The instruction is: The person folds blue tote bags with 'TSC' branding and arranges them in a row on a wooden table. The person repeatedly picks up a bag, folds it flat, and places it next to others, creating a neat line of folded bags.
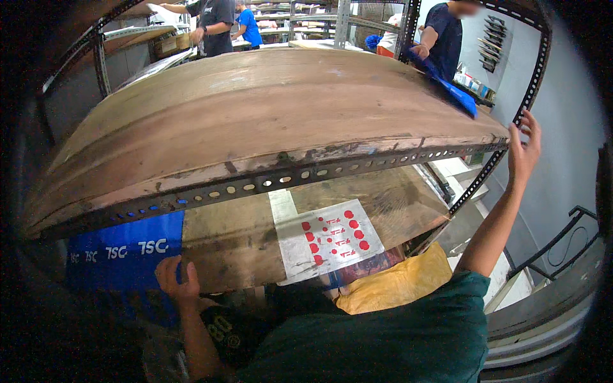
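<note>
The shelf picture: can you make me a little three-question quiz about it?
1. True or false: the right hand is up at the slotted metal post.
2. What does the left hand touch? A) yellow bag B) lower wooden shelf board C) blue cloth
3. What colour are the dots on the white sheet?

Key: 1 true. 2 B, the lower wooden shelf board, at its front edge. 3 red.

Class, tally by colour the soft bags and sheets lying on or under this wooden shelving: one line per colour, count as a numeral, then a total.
Blue: 2, the blue printed bag under the left hand and the blue cloth on the top shelf
Yellow: 1, the yellow bag
White with red dots: 1, the dotted sheet
Total: 4
</note>
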`<action>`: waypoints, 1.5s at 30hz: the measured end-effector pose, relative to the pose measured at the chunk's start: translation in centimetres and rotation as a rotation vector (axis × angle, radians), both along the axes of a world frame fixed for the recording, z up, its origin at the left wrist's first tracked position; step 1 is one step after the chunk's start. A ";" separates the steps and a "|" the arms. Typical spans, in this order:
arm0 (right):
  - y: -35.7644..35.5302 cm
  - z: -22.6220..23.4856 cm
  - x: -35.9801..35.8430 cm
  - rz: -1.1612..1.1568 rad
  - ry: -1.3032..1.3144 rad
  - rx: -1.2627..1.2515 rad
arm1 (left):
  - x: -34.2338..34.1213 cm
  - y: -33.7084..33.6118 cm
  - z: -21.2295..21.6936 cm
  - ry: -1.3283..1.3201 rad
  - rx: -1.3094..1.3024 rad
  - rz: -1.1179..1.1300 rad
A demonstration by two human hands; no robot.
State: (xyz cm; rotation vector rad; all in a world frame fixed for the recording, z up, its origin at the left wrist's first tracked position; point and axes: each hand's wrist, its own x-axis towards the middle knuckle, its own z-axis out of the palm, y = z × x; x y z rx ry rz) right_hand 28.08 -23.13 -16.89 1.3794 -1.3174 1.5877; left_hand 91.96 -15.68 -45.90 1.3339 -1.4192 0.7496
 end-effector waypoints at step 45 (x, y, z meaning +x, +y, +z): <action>21.7 11.5 63.5 1.638 0.552 -0.276 | -7.8 11.0 22.0 0.891 -0.519 -0.663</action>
